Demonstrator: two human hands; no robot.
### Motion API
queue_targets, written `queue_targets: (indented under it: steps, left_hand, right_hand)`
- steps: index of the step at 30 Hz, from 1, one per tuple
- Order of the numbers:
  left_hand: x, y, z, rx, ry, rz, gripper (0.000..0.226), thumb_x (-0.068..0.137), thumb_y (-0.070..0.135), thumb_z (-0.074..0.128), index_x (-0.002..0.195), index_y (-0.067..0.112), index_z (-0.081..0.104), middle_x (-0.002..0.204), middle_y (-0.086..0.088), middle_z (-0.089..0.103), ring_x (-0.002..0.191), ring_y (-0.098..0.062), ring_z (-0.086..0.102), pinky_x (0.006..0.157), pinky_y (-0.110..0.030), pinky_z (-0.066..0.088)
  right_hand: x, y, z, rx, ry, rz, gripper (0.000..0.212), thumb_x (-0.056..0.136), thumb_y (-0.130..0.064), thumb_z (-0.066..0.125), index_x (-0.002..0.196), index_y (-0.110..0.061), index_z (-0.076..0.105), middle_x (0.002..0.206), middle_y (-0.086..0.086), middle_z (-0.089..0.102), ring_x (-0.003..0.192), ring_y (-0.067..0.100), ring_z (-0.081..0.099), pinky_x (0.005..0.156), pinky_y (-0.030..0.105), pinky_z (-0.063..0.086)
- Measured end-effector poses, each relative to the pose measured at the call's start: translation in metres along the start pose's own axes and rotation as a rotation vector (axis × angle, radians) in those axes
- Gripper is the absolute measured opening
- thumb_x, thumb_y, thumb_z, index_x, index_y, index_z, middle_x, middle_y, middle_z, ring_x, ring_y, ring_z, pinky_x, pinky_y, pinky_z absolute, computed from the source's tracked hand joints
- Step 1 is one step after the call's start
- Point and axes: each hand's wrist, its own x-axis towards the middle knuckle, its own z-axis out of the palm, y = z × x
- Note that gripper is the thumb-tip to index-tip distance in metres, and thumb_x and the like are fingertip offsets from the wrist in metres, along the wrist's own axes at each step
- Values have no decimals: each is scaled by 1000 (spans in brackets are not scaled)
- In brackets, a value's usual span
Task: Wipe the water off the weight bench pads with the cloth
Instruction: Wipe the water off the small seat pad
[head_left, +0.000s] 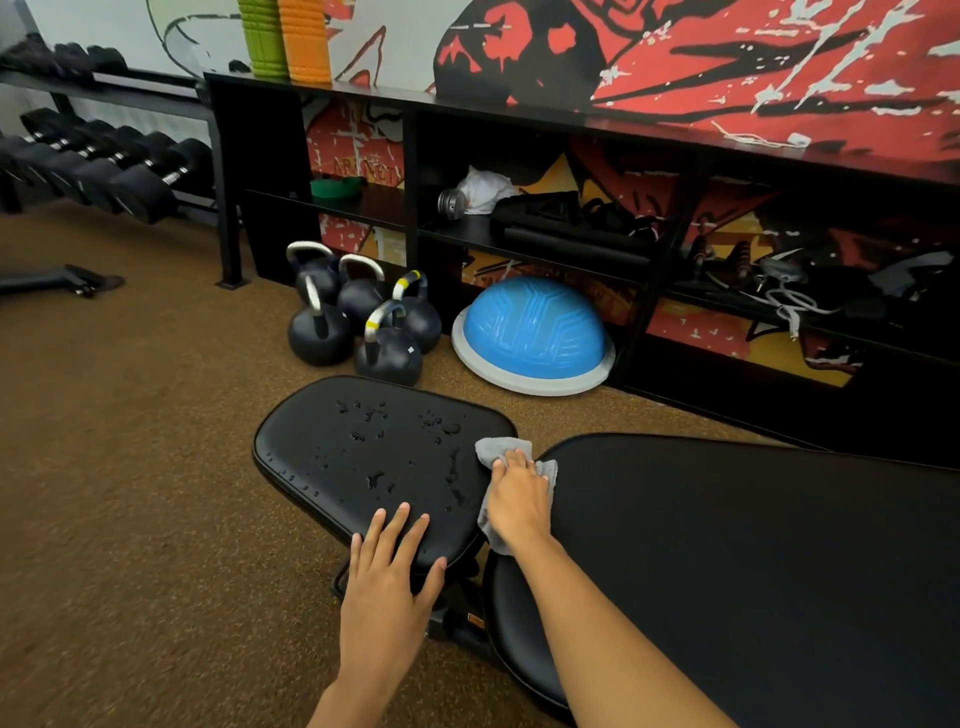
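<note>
The black seat pad (332, 447) of the weight bench lies in the middle, dotted with water drops (374, 480) over most of its top. The long black back pad (753, 561) stretches to the right and looks dry. A grey cloth (496, 448) sits at the seat pad's right edge, by the gap between the pads. My right hand (517, 501) presses flat on the cloth. My left hand (387, 577) rests flat, fingers spread, on the seat pad's near edge and holds nothing.
Several black kettlebells (358, 317) and a blue balance dome (535, 332) stand on the brown floor just beyond the seat pad. A black shelf unit (519, 228) with gear runs along the painted wall. A dumbbell rack (93, 161) is far left.
</note>
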Motion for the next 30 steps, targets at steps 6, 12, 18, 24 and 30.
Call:
queue_targets:
  steps: [6,12,18,24,30]
  left_hand:
    - [2,-5,7,1,-2,8,74,85,71,8,135,31,46,147,9,38,141,-11,17,115,-35,10]
    - [5,-2,0,1,-22,3,68,91,66,14,125,27,57,134,3,54,132,-15,30,113,-27,4]
    - [4,0,-2,47,-68,-20,65,92,64,14,124,29,58,134,5,55,131,-14,31,109,-33,15]
    - [3,-1,-2,67,-68,-18,63,92,63,14,125,30,57,135,5,54,132,-14,31,111,-34,13]
    - [3,-2,-4,21,-41,-9,59,93,61,18,130,28,50,140,3,48,135,-16,29,114,-29,4]
  right_hand:
    - [30,-13,-5,-91,-32,-18,45,103,-22,21,144,-7,30,153,10,27,140,26,24,116,42,17]
    - [52,-24,-15,-158,-152,-85,48,103,-22,19,149,-9,19,159,5,12,147,26,5,118,50,8]
    - [64,-30,-11,-181,-208,-147,48,103,-23,18,150,-17,16,160,-3,6,147,21,-3,117,50,-2]
    - [66,-32,-7,-174,-243,-215,48,103,-28,15,151,-22,15,160,-8,6,147,15,-5,116,46,-10]
    - [62,-34,-4,-137,-299,-298,47,103,-29,17,150,-26,20,159,-13,10,146,9,-3,115,41,-14]
